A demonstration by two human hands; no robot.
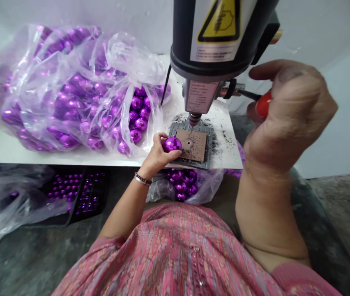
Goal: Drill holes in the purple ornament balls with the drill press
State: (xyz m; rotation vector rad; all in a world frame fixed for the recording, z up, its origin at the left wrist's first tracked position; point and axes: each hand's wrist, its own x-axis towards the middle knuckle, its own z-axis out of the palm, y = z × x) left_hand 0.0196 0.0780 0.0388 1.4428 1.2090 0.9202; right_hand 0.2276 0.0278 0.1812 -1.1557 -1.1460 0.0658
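My left hand (157, 154) is closed round a shiny purple ball (171, 144), held at the left edge of a brown board (195, 146) with a small hole in it. That board lies on the grey base plate (207, 164) under the drill bit (193, 120) of a bench drill (215, 45). My right hand (286, 115) is raised at the right and wrapped round the red knob (263, 104) of the drill's lever.
A large clear plastic bag (70, 90) full of purple balls lies on the white table (14, 150) to the left. Under the table's edge hangs another bag of balls (183, 187). Black trays of balls (79, 193) and more plastic (5, 205) sit on the floor.
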